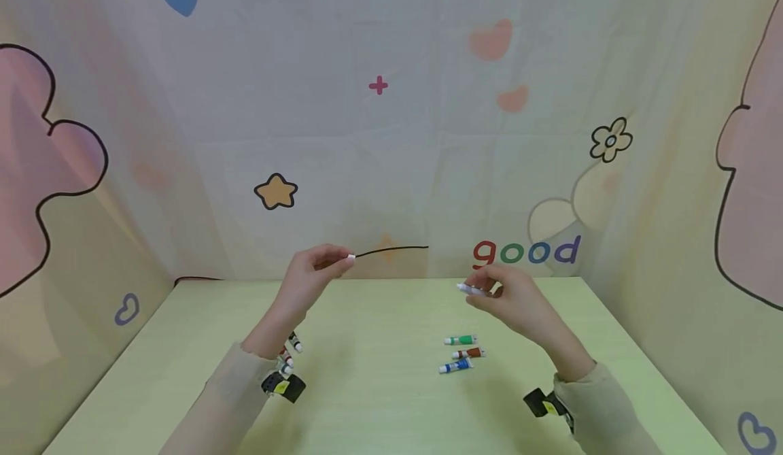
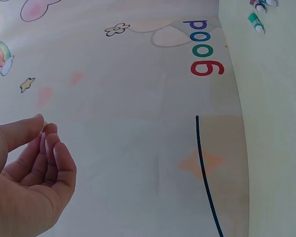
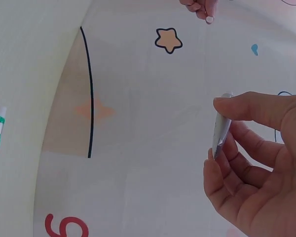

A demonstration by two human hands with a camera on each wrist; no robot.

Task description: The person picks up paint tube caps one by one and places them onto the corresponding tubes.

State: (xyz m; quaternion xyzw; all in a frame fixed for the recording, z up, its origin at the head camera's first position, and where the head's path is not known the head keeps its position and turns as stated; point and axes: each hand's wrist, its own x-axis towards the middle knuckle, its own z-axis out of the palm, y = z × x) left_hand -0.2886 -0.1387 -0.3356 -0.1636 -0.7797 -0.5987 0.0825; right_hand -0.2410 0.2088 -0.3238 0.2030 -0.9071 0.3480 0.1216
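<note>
Between thumb and fingertips, my left hand [image 1: 308,271] pinches a small white cap [image 1: 351,257] above the back of the table; in the left wrist view the fingers mostly hide it. My right hand [image 1: 514,298], also raised, holds a slim white paint tube [image 3: 220,131] between thumb and fingers, its narrow end pointing left in the head view. Below that hand lie a green paint tube [image 1: 461,340], a reddish-brown paint tube [image 1: 468,353] and a blue paint tube [image 1: 456,366], roughly in a column with their caps to the left.
Beside the left wrist lie more tubes, including a black one [image 1: 295,341] and a red one [image 1: 287,357], partly hidden by the forearm. The pale table [image 1: 367,400] meets a printed cloth backdrop [image 1: 367,169] behind, with cloth walls at both sides.
</note>
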